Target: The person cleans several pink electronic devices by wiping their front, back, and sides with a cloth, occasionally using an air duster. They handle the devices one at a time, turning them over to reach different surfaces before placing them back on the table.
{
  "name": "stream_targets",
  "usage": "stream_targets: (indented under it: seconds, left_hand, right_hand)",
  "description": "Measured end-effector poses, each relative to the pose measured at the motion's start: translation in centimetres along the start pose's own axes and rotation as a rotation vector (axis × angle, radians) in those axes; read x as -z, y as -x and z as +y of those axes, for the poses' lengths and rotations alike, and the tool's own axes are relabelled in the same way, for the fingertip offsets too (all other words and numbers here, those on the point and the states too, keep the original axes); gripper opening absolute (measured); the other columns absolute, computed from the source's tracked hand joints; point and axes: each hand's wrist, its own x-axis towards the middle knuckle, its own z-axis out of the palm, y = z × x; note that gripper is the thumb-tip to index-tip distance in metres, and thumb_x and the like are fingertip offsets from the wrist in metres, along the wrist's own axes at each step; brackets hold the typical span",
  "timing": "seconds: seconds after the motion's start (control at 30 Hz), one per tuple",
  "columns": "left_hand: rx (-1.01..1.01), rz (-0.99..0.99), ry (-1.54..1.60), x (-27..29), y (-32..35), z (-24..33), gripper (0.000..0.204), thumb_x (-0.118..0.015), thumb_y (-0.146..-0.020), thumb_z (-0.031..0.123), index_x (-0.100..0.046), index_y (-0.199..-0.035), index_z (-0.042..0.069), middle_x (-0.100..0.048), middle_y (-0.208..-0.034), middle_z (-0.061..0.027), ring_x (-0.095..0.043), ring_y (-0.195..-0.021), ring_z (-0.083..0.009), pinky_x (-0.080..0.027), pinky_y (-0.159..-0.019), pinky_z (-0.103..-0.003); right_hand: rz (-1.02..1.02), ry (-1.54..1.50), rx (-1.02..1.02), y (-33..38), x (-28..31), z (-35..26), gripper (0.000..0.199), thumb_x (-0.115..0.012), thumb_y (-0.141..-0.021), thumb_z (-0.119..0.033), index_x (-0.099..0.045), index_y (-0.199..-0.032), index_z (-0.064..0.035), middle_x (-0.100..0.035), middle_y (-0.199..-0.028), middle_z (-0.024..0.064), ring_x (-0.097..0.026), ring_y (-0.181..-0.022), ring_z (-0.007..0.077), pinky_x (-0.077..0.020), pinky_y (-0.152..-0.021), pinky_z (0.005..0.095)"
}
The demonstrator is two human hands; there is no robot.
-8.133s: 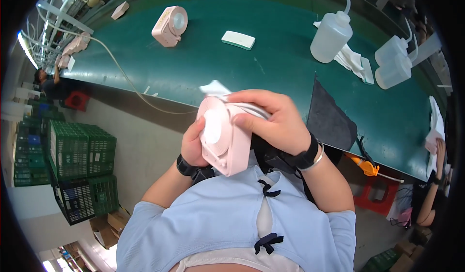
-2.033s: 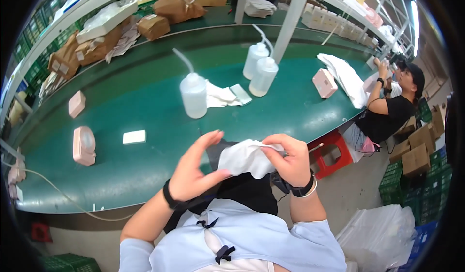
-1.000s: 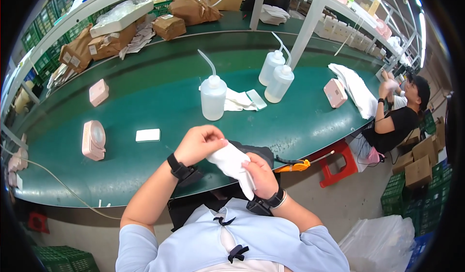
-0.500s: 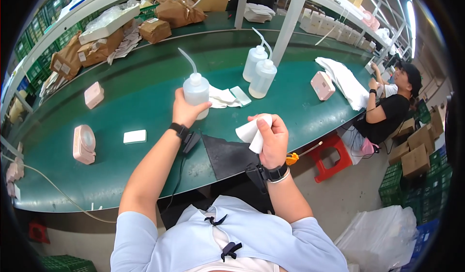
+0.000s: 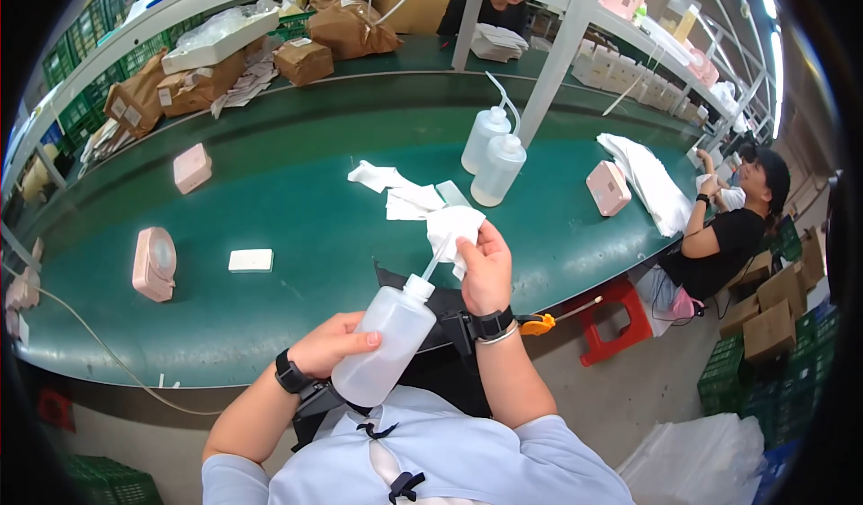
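Note:
My left hand point(image 5: 340, 345) is closed round a translucent squeeze bottle point(image 5: 385, 343), tilted in front of my chest. Its thin spout points up and to the right, against a white cloth point(image 5: 449, 228). That cloth is gripped by my right hand point(image 5: 486, 267), fingers pinched on its edge. Just beyond lie more white cloths point(image 5: 409, 199) and a pale flat piece point(image 5: 452, 194). Two further squeeze bottles point(image 5: 499, 171) with bent spouts stand upright behind them. To the left, a small white block point(image 5: 251, 261) lies flat on the green table point(image 5: 297, 316).
Pink box-shaped devices point(image 5: 155, 264) stand at left and right. White cloth point(image 5: 649, 181) is heaped at the right, near a co-worker point(image 5: 733, 226). A metal post point(image 5: 564, 60) rises behind the bottles. Brown paper packages point(image 5: 352, 31) line the back. A red stool point(image 5: 616, 321) is beside the table.
My left hand has lifted the squeeze bottle off the table and brought it toward my chest, tilting it. In my right hand the cloth is now spread out, at the bottle's spout.

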Motion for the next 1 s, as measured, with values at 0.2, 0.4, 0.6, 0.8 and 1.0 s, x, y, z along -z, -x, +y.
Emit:
stream_targets:
  seconds: [0.2,0.4,0.6,0.8,1.0]
  left_hand:
    - [0.034,0.002,-0.090,0.2,-0.2,-0.1,0.062,-0.072,-0.094,0.038,-0.054,-0.139,-0.001,-0.067,-0.123,-0.0104,-0.066,-0.108,-0.0173,-0.052,-0.094,-0.033]
    - [0.082,-0.023,-0.132,0.3,-0.3,0.4,0.062,-0.072,-0.094,0.037,-0.053,-0.140,-0.001,-0.066,-0.125,-0.0102,-0.065,-0.109,-0.0164,-0.052,-0.094,-0.032]
    - [-0.052,0.022,-0.271,-0.5,-1.5,2.3,0.070,-0.081,-0.087,0.033,-0.050,-0.140,-0.002,-0.064,-0.127,-0.0113,-0.061,-0.115,-0.0179,-0.049,-0.099,-0.032]
    - [-0.374,0.236,-0.577,0.7,-5.5,6.6,0.090,-0.092,-0.072,0.025,-0.041,-0.142,-0.001,-0.057,-0.134,-0.0134,-0.054,-0.125,-0.0228,-0.043,-0.107,-0.036]
    - [-0.722,0.529,-0.619,5.3,-14.4,6.3,0.105,-0.095,-0.062,0.024,-0.034,-0.145,-0.001,-0.048,-0.141,-0.0180,-0.048,-0.133,-0.0280,-0.040,-0.112,-0.039]
  right_hand:
    - [-0.044,-0.008,-0.019,0.2,0.2,0.4,0.046,-0.056,-0.087,0.014,-0.053,-0.133,0.0080,-0.065,-0.126,0.0148,-0.066,-0.113,0.0207,-0.0511,-0.099,0.0318]
    - [-0.063,-0.008,-0.048,0.7,0.4,0.4,0.048,-0.055,-0.088,0.015,-0.052,-0.135,0.0067,-0.064,-0.127,0.0132,-0.064,-0.114,0.0188,-0.0497,-0.100,0.0309]
    - [-0.099,0.061,0.002,1.1,2.1,0.8,0.043,-0.057,-0.090,0.010,-0.055,-0.132,0.0028,-0.065,-0.126,0.0115,-0.064,-0.114,0.0201,-0.0497,-0.099,0.0327]
    - [0.006,0.107,-0.059,4.5,3.7,0.2,0.038,-0.058,-0.093,0.006,-0.054,-0.130,0.0031,-0.064,-0.124,0.0104,-0.063,-0.112,0.0186,-0.0484,-0.099,0.0322]
    - [0.029,0.270,-0.032,7.8,3.7,1.7,0.034,-0.056,-0.095,0.003,-0.053,-0.129,0.0034,-0.064,-0.122,0.0104,-0.062,-0.111,0.0172,-0.0479,-0.099,0.0314]
